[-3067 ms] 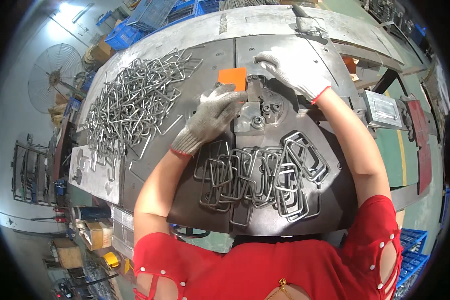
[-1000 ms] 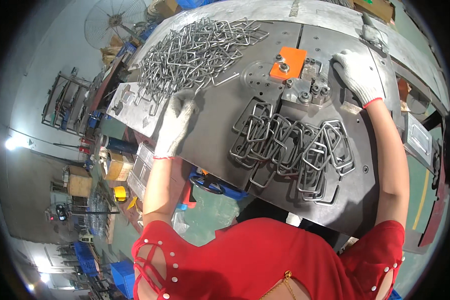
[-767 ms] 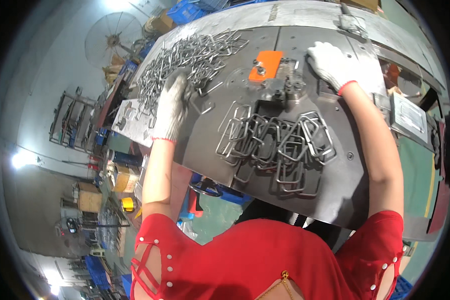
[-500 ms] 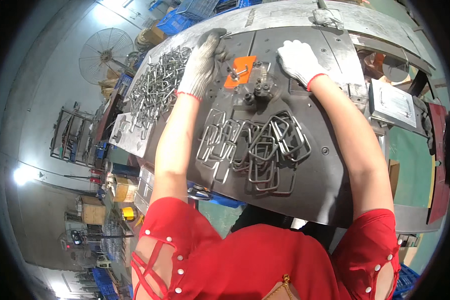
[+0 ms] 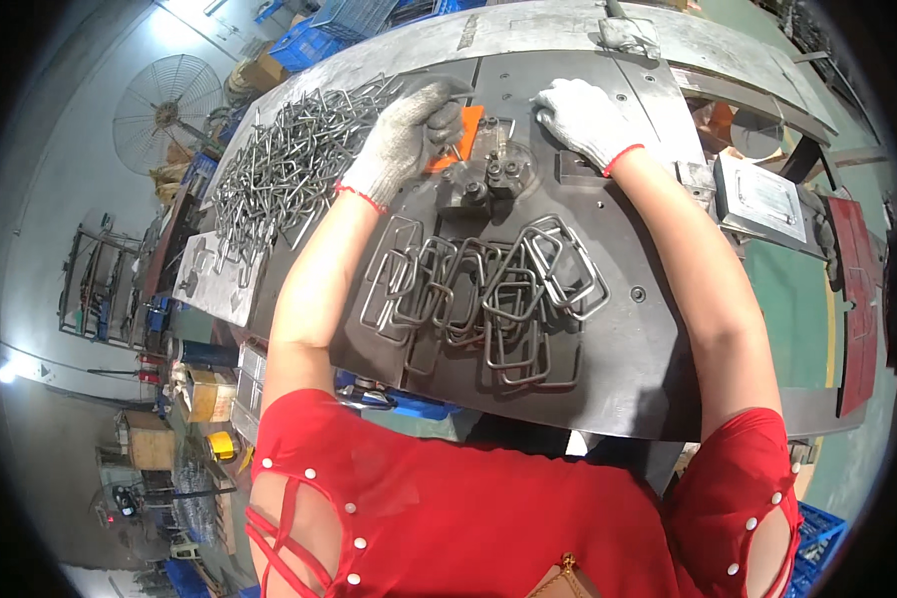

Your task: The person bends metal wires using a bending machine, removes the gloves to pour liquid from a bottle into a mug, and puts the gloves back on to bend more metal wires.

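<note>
My left hand (image 5: 416, 135), in a white and grey knit glove, is closed with fingers curled. A bent steel rod (image 5: 463, 96) sticks out past its fingertips. Just beyond those fingers is an orange plate (image 5: 468, 135), partly covered by the hand. A bending fixture (image 5: 493, 179) with bolts and dark blocks stands right of the hand on the steel table (image 5: 608, 329). My right hand (image 5: 585, 118), in a white glove with a red cuff, rests on the tabletop right of the fixture. Its fingertips point down and are hidden.
A big heap of bent steel rods (image 5: 289, 154) lies at the left. Several rectangular wire loops (image 5: 508, 299) are piled near me. A grey metal box (image 5: 762, 199) stands at the right, blue crates (image 5: 314, 42) at the far left, and a large fan (image 5: 167, 112) behind the heap.
My left hand has come nearer and down in front of the orange plate, hiding much of it. The right hand stays by the fixture. The whole view has shifted slightly.
</note>
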`<state>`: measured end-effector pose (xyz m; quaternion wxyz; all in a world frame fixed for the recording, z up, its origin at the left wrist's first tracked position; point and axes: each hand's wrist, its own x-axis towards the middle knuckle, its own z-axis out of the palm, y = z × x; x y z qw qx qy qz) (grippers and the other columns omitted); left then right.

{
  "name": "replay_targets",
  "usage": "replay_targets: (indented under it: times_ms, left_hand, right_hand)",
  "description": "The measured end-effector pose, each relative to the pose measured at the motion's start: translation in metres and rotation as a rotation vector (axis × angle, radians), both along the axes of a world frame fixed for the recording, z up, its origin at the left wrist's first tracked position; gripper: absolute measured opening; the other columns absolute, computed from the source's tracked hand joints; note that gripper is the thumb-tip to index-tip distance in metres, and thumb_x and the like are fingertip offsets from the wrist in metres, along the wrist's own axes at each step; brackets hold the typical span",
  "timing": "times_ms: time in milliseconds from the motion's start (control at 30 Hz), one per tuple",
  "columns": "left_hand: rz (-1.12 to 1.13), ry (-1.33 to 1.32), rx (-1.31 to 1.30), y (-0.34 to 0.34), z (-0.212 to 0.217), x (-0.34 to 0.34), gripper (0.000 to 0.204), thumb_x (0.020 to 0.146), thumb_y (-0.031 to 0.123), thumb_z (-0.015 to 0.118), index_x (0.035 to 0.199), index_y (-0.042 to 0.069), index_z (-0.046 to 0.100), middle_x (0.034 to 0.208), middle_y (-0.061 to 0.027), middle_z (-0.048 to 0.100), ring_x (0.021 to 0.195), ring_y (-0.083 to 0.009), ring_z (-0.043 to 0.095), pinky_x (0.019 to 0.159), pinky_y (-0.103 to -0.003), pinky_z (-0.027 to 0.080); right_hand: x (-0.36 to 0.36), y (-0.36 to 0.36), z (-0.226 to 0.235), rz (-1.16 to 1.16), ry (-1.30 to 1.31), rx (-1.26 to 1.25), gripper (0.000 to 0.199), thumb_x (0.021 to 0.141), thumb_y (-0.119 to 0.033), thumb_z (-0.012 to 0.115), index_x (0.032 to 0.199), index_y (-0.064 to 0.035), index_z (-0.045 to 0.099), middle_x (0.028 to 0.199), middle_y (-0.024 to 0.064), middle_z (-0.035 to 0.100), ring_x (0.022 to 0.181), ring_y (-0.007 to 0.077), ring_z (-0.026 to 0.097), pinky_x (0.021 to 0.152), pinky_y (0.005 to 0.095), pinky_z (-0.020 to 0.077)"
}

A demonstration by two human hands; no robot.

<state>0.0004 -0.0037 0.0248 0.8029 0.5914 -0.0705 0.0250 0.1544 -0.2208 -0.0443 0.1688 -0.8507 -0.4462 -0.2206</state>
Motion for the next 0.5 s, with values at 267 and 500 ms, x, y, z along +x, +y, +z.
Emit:
replay_targets:
  times_ms: [267,500]
  left_hand:
    - [-0.004,-0.072,0.009,0.007,-0.012,-0.004,0.027,0.103,0.021,0.048,0.109,0.000,0.064,0.066,-0.0019,0.046,0.060,-0.0146,0.044,0.059,-0.031,0.039]
    - [0.187,-0.266,0.670,-0.001,-0.003,-0.007,0.030,0.102,0.023,0.045,0.111,0.002,0.064,0.111,-0.0099,0.064,0.101,-0.0191,0.059,0.093,-0.034,0.047]
  right_hand:
    - [-0.018,-0.008,0.018,0.024,0.029,-0.054,0.027,0.094,-0.027,0.056,0.113,-0.0124,0.069,0.106,0.0139,0.066,0.103,0.0333,0.063,0.091,0.0442,0.0509]
    - [-0.040,0.000,0.043,0.056,0.040,-0.211,0.037,0.097,-0.023,0.052,0.132,-0.0146,0.061,0.124,0.0119,0.065,0.116,0.0305,0.060,0.098,0.0414,0.0489]
